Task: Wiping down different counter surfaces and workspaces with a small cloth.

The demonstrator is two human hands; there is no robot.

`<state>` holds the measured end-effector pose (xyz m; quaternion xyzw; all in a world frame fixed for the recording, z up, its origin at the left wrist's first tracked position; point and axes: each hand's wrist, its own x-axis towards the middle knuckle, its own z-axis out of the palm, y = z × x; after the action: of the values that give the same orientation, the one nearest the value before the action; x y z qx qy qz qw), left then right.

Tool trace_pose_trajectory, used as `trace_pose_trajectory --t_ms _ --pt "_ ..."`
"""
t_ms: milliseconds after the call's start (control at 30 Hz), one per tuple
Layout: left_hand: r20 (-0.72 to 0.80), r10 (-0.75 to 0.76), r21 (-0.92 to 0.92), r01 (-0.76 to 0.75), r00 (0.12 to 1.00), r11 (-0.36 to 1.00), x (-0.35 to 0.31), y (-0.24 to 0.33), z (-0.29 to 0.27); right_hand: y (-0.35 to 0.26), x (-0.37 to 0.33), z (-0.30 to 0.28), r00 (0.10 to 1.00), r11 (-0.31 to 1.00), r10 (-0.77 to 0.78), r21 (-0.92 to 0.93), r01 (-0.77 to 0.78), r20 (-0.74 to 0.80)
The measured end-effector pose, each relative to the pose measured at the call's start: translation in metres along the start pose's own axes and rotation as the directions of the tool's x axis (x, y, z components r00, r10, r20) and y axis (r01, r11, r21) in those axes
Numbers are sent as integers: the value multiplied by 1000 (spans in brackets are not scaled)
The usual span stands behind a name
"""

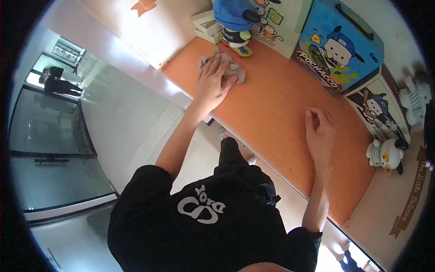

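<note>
Grey cloth (236, 71) lies bunched at upper centre beneath the left hand (212, 84), fingers outstretched over it. Right of centre, the right hand (320, 133) curls loosely, thumb and forefinger apart, its forearm crossing the orange tabletop's (267, 99) front edge. Broad surface stretches between both hands; a blue box (342, 50) borders the far side.

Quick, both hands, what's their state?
Left hand: open, laid over the grey cloth.
Right hand: partly open, fingers loosely curled, nothing visible in it.
</note>
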<state>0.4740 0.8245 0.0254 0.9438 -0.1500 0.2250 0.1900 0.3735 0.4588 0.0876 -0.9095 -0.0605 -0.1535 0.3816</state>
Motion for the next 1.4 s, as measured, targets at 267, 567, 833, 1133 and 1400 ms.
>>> trace_pose_trajectory --t_ms 267,567,833,1133,1400 --pt "-78 -6 114 15 997 993 33 -95 -21 -4 -1 1 1000 999 -18 33 17 14" --pt "159 74 -96 -60 984 994 -15 9 -40 -3 -4 5 997 997 -79 -13 79 -8" --pt "33 -133 162 126 991 979 50 -90 -11 -11 -2 7 993 993 -115 -21 115 -4" --pt "170 21 -49 -13 985 999 -14 3 -32 8 -3 6 999 998 -52 -33 51 -8" --pt "32 -207 141 201 978 969 38 -85 -34 2 -4 10 987 987 -160 -33 159 1"
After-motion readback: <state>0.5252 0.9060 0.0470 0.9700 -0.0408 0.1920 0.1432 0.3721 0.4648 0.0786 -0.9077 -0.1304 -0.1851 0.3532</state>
